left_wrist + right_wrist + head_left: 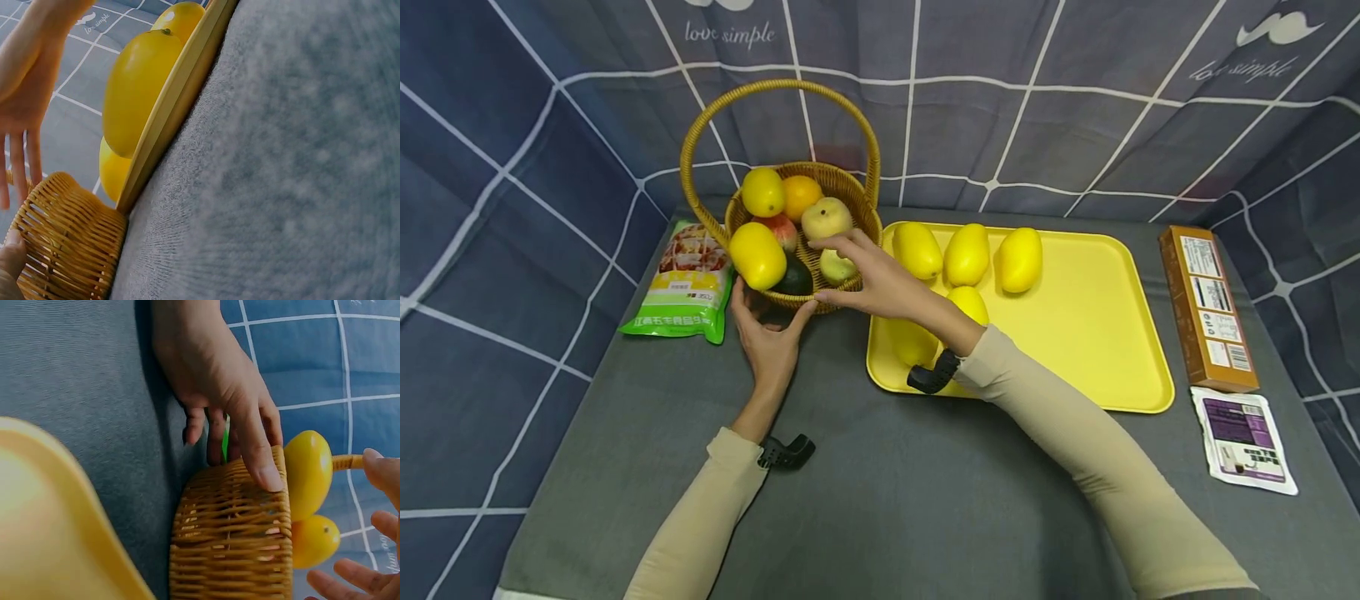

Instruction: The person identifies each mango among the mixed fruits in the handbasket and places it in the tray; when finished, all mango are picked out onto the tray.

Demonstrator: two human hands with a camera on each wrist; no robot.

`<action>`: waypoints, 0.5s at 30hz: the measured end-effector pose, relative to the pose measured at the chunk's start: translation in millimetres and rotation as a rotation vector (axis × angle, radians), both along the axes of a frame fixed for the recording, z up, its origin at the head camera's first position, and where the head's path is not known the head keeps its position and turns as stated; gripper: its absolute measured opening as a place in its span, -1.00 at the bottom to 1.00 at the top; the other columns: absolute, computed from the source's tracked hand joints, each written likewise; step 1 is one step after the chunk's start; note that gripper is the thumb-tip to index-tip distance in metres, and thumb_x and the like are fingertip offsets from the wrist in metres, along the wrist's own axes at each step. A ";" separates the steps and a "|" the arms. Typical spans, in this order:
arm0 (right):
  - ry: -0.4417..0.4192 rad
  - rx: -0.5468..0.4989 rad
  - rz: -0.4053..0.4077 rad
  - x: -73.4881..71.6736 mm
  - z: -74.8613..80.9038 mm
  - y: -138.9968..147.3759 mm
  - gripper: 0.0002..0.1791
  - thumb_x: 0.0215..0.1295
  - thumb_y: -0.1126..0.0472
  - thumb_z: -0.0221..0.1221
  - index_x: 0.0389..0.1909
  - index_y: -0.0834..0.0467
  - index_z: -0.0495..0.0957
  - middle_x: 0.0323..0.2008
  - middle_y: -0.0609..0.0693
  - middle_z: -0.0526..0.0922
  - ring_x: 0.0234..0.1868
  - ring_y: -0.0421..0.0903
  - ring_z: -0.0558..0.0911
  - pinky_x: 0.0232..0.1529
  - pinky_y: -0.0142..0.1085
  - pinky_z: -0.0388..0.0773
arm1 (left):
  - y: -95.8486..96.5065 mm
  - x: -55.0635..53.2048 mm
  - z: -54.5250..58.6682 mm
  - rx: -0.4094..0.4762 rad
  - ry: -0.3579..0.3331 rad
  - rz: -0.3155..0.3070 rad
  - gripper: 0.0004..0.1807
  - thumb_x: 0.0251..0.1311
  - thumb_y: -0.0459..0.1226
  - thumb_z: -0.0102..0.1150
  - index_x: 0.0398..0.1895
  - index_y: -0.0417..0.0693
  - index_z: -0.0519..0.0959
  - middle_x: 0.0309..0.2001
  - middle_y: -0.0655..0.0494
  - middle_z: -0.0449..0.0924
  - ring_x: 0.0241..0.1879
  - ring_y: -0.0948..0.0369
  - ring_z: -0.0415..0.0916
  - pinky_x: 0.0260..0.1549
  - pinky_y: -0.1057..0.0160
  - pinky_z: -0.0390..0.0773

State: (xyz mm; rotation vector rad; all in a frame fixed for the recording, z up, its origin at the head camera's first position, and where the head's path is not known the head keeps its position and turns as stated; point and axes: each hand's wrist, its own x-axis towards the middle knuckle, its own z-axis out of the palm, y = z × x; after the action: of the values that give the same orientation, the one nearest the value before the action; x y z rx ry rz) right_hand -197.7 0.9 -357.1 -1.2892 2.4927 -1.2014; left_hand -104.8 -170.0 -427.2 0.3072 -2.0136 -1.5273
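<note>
A wicker basket (pixel 857 200) with a tall arched handle stands at the back left, holding several fruits. Among them are a yellow mango (pixel 758 256) at the left rim, a lemon-like yellow fruit (pixel 763 192), an orange (pixel 802 197), a pale round fruit (pixel 827 218) and a dark green avocado-like fruit (pixel 795 277). My left hand (pixel 767 346) holds the basket's front left side, its thumb against the woven wall in the right wrist view. Over the basket's right front rim, my right hand (pixel 880 279) has spread fingers with nothing between them.
Right of the basket lies a yellow tray (pixel 1075 333) bearing several yellow mangoes (pixel 967 254), partly behind my right forearm. A green and white food packet (pixel 681 292) is left of the basket. At the far right are a brown box (pixel 1208 308) and a white-purple pouch (pixel 1243 439).
</note>
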 end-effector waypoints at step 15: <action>-0.064 0.116 0.068 -26.2 6.4 -68.5 -0.23 0.29 -0.08 0.26 0.45 0.05 0.24 0.37 0.02 0.33 0.36 -0.03 0.29 0.27 -0.23 0.34 | 2.1 -0.5 1.9 0.019 -0.037 0.017 0.04 0.05 -0.28 0.47 0.52 -0.13 -0.01 0.34 -0.24 0.20 0.20 -0.17 0.30 -0.15 -0.12 0.36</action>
State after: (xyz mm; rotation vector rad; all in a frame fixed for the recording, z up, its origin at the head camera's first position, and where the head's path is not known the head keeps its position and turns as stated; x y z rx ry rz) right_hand -223.9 -67.6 -350.7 -1.2749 2.4142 -1.0497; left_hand -105.3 -167.9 -425.3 0.3613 -2.0205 -1.5419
